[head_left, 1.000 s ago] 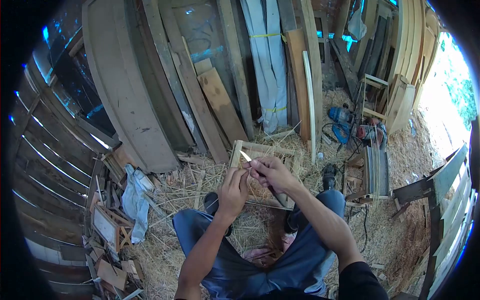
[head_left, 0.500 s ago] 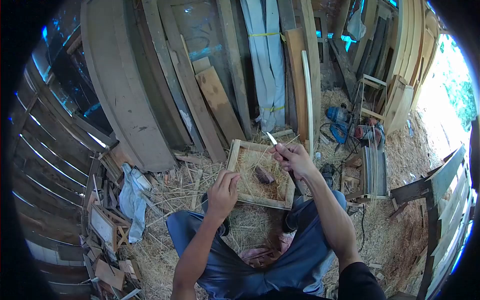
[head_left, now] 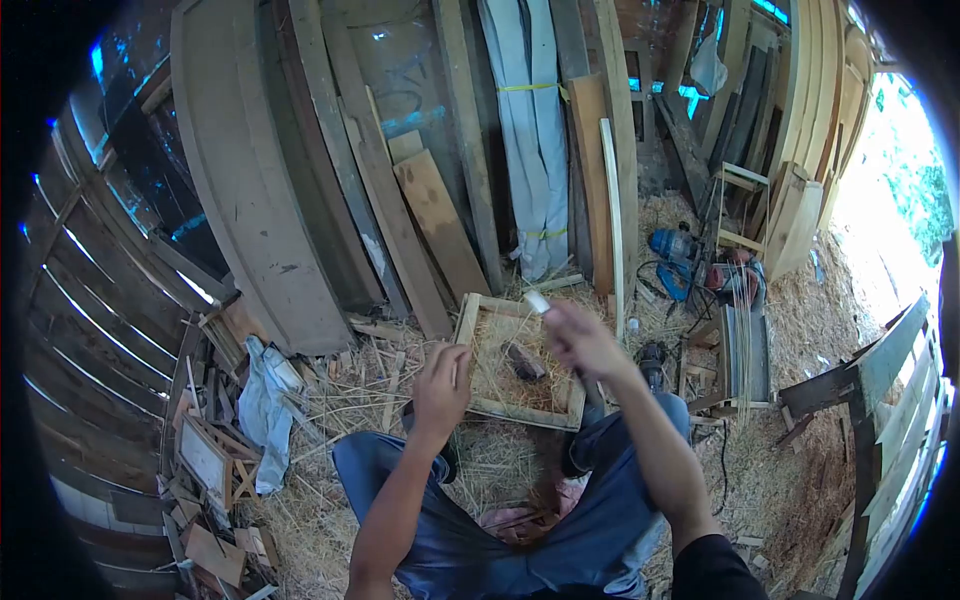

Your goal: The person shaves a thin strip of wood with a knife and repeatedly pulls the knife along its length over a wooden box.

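Observation:
A knife [head_left: 537, 302] with a short pale blade is gripped in my right hand [head_left: 583, 343], which is smeared by motion; the blade points up and left. My left hand [head_left: 441, 385] is closed in a pinch to the left; whatever its fingers hold, if anything, is too thin or hidden to make out. Between and below the hands lies a shallow wooden frame tray [head_left: 520, 408] with straw-like shavings inside. A dark brown block [head_left: 525, 361] rests among those shavings.
Long boards [head_left: 245, 180] and a tied bluish-white bundle [head_left: 530, 140] lean on the back wall. Blue power tools [head_left: 672, 250] and a metal-topped stand with thin strips [head_left: 748, 350] are at the right. A pale cloth sack [head_left: 265, 410] and wood scraps lie left. Shavings cover the floor.
My right hand with the knife has dropped slightly and is now blurred. My left hand has shifted a little to the left. The view has tilted slightly.

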The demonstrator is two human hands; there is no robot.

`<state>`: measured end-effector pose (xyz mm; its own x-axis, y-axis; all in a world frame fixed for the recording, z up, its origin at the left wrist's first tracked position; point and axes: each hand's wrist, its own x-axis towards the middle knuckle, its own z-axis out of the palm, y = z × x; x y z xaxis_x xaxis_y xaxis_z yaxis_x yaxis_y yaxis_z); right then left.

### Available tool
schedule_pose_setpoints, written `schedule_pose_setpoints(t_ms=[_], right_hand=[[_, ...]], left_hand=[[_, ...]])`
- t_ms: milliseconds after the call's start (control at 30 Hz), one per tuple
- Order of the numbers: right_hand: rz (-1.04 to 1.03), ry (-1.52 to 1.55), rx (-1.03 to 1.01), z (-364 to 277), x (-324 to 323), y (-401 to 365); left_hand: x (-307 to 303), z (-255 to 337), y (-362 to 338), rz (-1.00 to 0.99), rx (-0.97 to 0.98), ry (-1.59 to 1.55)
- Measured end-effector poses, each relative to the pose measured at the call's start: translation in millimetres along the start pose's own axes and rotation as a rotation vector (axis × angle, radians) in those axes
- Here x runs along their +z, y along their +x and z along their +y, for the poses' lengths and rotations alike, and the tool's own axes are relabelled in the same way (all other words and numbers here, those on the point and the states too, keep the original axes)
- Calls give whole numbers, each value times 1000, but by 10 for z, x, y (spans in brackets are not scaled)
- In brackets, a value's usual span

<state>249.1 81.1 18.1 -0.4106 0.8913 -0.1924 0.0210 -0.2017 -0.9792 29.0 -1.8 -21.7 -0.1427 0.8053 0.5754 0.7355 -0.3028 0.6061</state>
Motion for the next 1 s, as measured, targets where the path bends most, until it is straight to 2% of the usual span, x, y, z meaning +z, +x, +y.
schedule_pose_setpoints(t_ms=[67, 200, 267, 433, 500, 700, 800, 867, 900, 967, 1000], right_hand=[[-228, 99, -57, 71, 323, -41], [-255, 173, -63, 266, 406, 110], [-199, 485, 43, 265, 296, 158], [-182, 378, 10, 157, 149, 121], [-20, 300, -7, 118, 97, 124], [65, 424, -6, 80, -244, 187], [162, 445, -50, 111, -567, 266], [296, 641, -184, 87, -879, 310], [291, 642, -192, 58, -869, 310], [295, 548, -78, 46, -868, 242], [199, 444, -81, 36, -748, 193]], left_hand=[[60, 154, 33, -1, 35, -10], [116, 204, 49, 10, 61, -24], [95, 233, 66, 23, 72, -22], [99, 192, 61, -2, 104, -36], [89, 158, 42, -7, 108, -42], [-16, 90, 17, -6, 122, -35], [-74, 77, -35, -5, 85, 10], [-155, -78, -36, 11, -63, -42], [-159, -98, -17, 17, -56, -40], [-123, -117, 14, 35, -120, -48], [-82, -100, 24, 38, -118, -53]])
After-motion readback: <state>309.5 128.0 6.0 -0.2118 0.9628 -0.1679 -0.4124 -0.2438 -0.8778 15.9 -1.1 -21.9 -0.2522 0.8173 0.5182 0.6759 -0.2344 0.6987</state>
